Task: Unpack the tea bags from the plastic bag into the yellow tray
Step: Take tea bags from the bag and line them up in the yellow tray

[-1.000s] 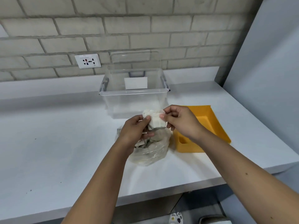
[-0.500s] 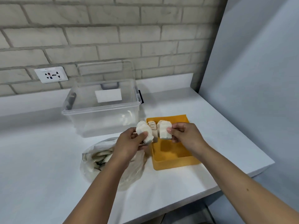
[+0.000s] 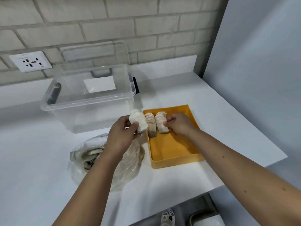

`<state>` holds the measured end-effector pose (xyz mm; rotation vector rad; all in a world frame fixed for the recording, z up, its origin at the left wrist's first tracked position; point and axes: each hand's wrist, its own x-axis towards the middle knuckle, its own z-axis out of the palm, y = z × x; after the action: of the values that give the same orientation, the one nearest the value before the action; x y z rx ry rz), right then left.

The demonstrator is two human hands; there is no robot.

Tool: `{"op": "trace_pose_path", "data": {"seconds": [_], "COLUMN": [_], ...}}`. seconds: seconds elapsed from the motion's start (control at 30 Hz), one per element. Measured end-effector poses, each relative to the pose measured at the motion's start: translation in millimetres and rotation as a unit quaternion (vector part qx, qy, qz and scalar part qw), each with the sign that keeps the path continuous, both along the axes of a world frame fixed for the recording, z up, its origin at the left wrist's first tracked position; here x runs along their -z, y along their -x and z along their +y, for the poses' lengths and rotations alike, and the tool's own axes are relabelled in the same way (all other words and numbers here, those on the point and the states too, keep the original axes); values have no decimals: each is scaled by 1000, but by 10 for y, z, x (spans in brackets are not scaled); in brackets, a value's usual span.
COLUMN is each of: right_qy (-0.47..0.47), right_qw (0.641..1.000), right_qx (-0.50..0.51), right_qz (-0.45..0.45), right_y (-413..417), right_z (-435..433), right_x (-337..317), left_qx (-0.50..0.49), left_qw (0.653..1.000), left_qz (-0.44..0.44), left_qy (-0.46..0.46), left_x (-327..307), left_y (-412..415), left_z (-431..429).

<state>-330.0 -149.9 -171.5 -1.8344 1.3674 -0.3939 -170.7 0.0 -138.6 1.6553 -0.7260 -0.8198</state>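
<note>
1. The near half of the yellow tray (image 3: 172, 149), at centre frame, is bare floor.
2. Its far end is crowded by upright tea bags (image 3: 150, 124) and the right hand (image 3: 179, 124).
3. A clear storage box (image 3: 88, 101) blocks the upper left.
4. The plastic bag (image 3: 127, 162) lies just left of the tray.
5. White counter (image 3: 219, 121) lies bare at right.

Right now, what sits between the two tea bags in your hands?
A third tea bag, standing at the yellow tray's far left, between the left-hand bag and right-hand bag, in the head view.
</note>
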Motion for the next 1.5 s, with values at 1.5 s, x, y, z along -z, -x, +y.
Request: {"op": "trace_pose_path", "data": {"seconds": [1.5], "right_qy": [-95], "right_qw": [954], "right_qx": [-46], "right_qz": [-282], "right_y": [-76], "right_z": [727], "right_x": [-644], "left_qx": [68], "left_qw": [950], "left_qz": [301], "left_qy": [46], "left_x": [-87], "left_y": [128], "left_z": [183]}}
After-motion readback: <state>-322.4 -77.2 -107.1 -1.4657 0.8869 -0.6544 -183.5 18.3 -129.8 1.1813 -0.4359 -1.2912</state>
